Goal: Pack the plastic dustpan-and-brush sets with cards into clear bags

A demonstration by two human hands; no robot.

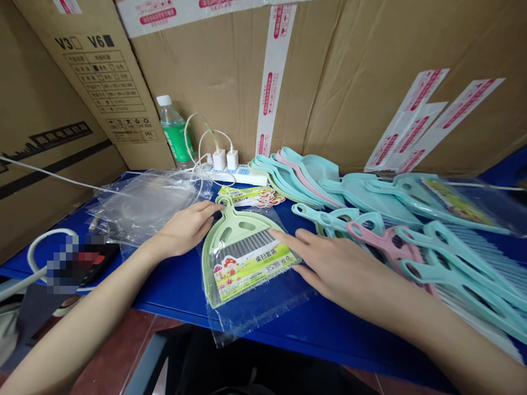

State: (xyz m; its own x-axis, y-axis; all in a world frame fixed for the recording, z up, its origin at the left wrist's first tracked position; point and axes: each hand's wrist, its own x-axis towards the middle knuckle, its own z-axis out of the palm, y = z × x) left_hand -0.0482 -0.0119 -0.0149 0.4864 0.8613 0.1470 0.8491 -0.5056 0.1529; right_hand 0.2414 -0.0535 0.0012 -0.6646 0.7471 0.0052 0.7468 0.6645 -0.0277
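The left hand [185, 229], fingers together, and the spread right hand [329, 263] steady a pale green plastic dustpan [236, 241] on a clear plastic bag [263, 312].

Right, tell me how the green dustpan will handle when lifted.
The green dustpan probably feels stiff and light: thin moulded plastic with cut-out slots. The loose clear bag under it looks floppy and may slip on the glossy blue table.

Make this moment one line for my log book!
left hand: on green dustpan | right hand: on clear plastic bag | nearby: teal dustpans
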